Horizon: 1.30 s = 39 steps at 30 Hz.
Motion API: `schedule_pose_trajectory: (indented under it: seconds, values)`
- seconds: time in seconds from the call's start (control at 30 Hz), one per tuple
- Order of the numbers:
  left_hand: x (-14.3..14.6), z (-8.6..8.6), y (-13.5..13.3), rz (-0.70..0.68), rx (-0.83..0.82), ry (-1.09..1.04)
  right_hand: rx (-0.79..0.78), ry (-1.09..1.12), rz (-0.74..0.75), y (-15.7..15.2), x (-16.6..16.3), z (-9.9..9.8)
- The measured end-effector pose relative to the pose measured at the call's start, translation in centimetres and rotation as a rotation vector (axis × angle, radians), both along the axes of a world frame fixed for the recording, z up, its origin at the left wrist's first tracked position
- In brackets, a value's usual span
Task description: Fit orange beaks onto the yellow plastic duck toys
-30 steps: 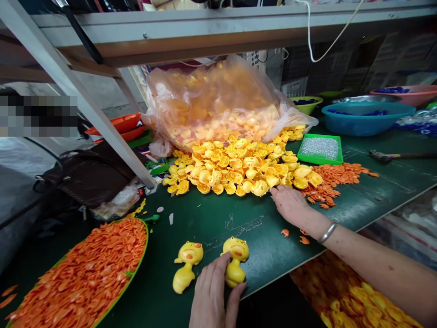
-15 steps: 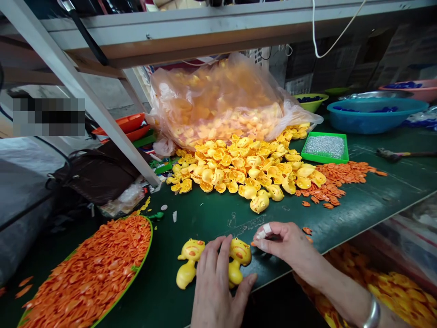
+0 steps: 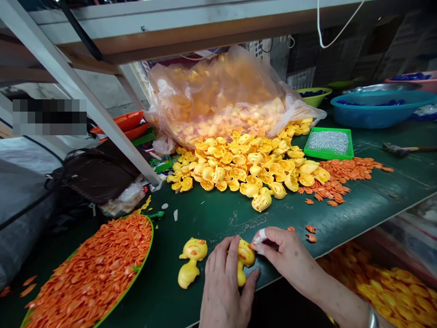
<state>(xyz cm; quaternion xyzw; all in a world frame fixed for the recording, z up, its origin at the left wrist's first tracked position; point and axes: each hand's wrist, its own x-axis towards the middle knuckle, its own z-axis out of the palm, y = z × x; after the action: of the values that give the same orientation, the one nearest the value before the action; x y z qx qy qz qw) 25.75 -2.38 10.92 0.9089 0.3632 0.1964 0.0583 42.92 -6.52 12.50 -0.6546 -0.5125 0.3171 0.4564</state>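
Note:
My left hand (image 3: 223,287) lies over a yellow plastic duck figure (image 3: 247,254) at the table's near edge, holding it between fingers and thumb. Part of the duck is hidden beneath the fingers. White tape wraps a finger of my right hand (image 3: 290,253), whose thumb and finger pinch a small orange plastic piece (image 3: 251,246) against the duck's right side. To the left of my left hand, a second yellow duck figure (image 3: 190,263) rests on the table. A few loose orange pieces (image 3: 311,237) lie beyond my right hand.
A green-rimmed tray (image 3: 150,246) full of orange pieces stands left. Yellow duck parts (image 3: 239,164) spill from a clear bag (image 3: 218,95). Right of them are orange bits (image 3: 362,168), a green tray (image 3: 351,150) of small silvery parts and a blue basin (image 3: 362,118). A shelf beam (image 3: 191,27) hangs above.
My right hand has brought the orange piece in to the duck's side. My left hand and the duck under it have shifted slightly right. Another loose orange piece now shows beyond my right hand.

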Motion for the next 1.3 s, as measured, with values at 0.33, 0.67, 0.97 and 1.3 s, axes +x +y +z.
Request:
schedule_pose_trajectory:
  seconds: [0.33,0.67,0.97,1.3]
  values:
    - [0.0,0.0,0.1,-0.069,0.057,-0.014,-0.144,-0.438,0.263,2.3,1.0,2.3]
    - [0.1,0.0,0.1,-0.073,0.085,0.012,0.305,-1.386,0.534,-0.5,1.9,1.7]
    - [-0.2,-0.6,0.9,-0.119,0.165,0.081,-0.009,-0.883,0.716,2.8,2.1,3.7]
    - [-0.3,0.2,1.3,-0.068,0.328,0.116,0.092,-0.846,0.553,2.9,2.4,2.2]
